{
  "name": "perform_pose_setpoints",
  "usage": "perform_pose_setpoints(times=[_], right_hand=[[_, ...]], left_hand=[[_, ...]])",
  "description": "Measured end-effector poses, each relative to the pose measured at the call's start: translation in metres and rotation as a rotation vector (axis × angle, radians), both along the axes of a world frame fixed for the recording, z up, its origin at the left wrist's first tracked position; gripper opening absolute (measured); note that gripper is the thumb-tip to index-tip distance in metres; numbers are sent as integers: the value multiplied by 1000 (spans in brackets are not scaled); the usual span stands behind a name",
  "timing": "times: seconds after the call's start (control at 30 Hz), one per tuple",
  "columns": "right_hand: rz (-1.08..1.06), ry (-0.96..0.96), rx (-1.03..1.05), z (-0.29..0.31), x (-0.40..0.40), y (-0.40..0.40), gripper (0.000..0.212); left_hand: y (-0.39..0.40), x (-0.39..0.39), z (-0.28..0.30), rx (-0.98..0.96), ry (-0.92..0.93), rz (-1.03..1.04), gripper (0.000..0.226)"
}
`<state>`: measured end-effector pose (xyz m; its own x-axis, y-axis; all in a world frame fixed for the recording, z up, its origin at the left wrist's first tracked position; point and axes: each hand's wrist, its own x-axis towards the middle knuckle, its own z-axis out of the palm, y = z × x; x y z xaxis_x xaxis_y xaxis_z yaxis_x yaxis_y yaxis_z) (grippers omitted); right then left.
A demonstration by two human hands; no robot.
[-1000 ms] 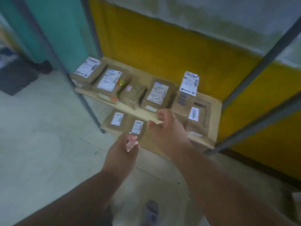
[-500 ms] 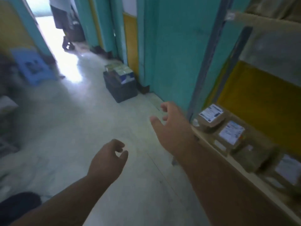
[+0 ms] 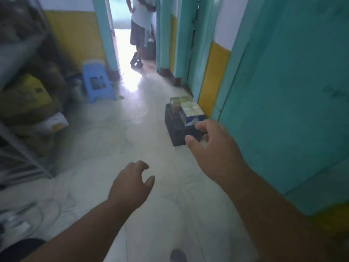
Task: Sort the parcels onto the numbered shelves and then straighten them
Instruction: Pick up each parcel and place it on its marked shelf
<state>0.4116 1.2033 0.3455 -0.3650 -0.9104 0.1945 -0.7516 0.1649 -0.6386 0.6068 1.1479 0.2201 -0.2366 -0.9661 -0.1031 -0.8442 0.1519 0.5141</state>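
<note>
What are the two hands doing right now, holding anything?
Left hand: open, fingers loosely curled, holding nothing.
Right hand: open, fingers relaxed, holding nothing.

This looks like a back corridor used for storage, with a pale tiled floor (image 3: 117, 148), teal and yellow painted walls (image 3: 283, 91), a metal rack (image 3: 24, 103) crammed with cardboard boxes, a blue plastic stool (image 3: 97, 82) and a dark crate (image 3: 181, 131) carrying cartons.
</note>
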Motion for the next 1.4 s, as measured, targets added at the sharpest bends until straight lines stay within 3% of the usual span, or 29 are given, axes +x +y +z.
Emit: perform_pose_setpoints(times=[0.17,0.3,0.53,0.87,1.07,1.23,1.4], right_hand=[[114,23,-40,18,9,-155,34],[183,53,-45,-5,29,-267,35],[-52,78,85,-30,-21,-448,39],[-358,71,6,-48,-167,-618,37],[-336,45,-7,-63,-252,-758,33],[-335,19,78,-73,-290,-861,31],[-444,42,131,-93,-327,-937,35]], left_hand=[[-145,11,7,102,-252,27,58],[-261,18,-11,89,-287,67,60],[-466,-6,-34,143,-308,-70,59],[-688,-175,-36,176,-253,-295,58],[-795,-258,-37,219,-172,-325,53],[-893,-296,-38,240,-217,-398,49],[-994,-360,-63,272,-227,-578,36]])
